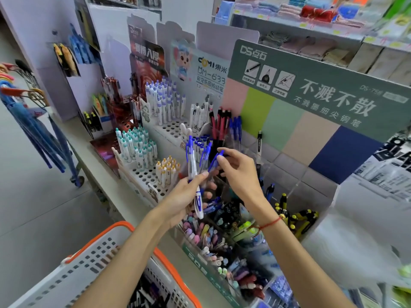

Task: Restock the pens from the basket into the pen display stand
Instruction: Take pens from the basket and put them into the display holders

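My left hand (185,197) grips a bunch of blue-capped pens (193,167), tips down, over the front of the pen display stand (289,165). My right hand (239,168) pinches one blue pen (215,162) between thumb and fingers, just right of the bunch. The stand has a green header with white characters and clear compartments full of mixed pens (224,221). Behind the hands, blue and red pens (224,125) stand upright in its back slots. The white basket with orange rim (111,247) sits at the bottom left, dark pens inside it.
White perforated pen racks (146,174) with teal, yellow and purple-capped pens stand left of the stand on a long counter. Blue umbrellas (35,134) hang on a cart at far left. Shelves with folded towels (311,12) rise behind. A plastic-wrapped box (378,174) sits at right.
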The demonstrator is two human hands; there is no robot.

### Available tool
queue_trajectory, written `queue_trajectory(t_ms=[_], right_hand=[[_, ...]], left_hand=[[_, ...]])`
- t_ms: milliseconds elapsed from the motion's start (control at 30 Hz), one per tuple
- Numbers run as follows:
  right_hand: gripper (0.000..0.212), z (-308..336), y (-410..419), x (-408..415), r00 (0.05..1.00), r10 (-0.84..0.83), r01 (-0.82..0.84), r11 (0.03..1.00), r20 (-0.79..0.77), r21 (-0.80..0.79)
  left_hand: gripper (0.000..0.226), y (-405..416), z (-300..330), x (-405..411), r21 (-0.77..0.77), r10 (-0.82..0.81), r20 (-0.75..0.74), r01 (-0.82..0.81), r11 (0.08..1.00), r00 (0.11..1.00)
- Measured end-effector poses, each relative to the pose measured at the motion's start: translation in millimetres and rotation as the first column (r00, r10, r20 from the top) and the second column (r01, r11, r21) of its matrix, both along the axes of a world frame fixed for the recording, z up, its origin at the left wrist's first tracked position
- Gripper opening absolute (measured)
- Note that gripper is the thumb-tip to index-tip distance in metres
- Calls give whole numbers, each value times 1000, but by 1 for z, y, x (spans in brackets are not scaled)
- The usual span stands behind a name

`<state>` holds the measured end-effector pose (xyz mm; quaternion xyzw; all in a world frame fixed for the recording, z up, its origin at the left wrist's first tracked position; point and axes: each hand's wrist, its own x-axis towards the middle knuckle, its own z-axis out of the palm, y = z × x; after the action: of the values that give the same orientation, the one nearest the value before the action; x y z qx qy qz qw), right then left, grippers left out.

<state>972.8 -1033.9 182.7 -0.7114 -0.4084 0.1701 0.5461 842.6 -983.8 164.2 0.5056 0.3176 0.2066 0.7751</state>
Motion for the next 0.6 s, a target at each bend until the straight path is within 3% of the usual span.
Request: queue_trajectory(t_ms=[67,133,233,300,467,600], right_hand=[[18,10,-8,6,992,-113,119,984,-49,131],[17,27,-18,17,960,-273,279,907,-63,317],[22,54,-28,32,866,-486,354,762,118,542],[24,63,-25,40,815,-524,306,754,250,582],[20,60,4,56,725,-406,171,889,556,425],[18,47,20,67,715,-191,185,979,672,82]], left_hand=[[23,-1,3,5,-20,13,28,-13,1000,1000],[23,-1,6,9,-27,9,30,-8,1000,1000],[26,-2,9,13,23,-18,-5,18,1000,1000],[27,-2,8,17,15,-48,17,48,999,999],[23,-3,10,22,-4,-26,-23,26,1000,999],[13,-2,13,20,-50,-12,15,13,999,1000]])
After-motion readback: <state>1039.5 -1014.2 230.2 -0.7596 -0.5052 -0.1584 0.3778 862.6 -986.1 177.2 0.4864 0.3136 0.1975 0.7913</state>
